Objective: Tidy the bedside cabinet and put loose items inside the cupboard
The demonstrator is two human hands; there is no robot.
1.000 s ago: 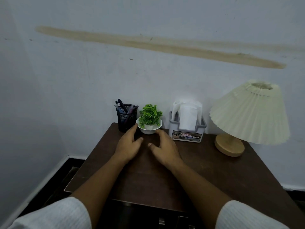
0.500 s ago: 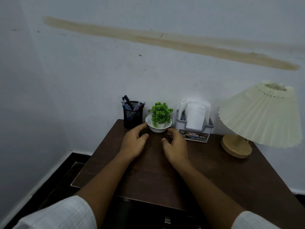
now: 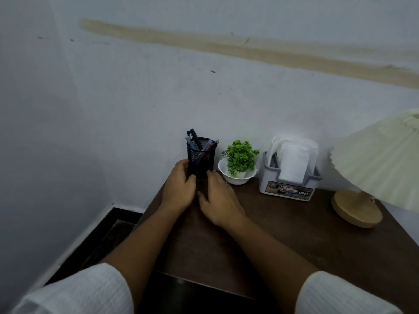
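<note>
A person's left hand [image 3: 179, 191] grips the left side of a black mesh pen holder [image 3: 201, 158] at the back left corner of the dark wooden bedside surface [image 3: 283, 234], against the wall. The right hand [image 3: 221, 200] lies flatter, its fairly straight fingers touching the holder's right base. Just beside it stand a small potted plant [image 3: 238, 175], a tissue holder [image 3: 288, 186] and a lamp [image 3: 356, 210].
</note>
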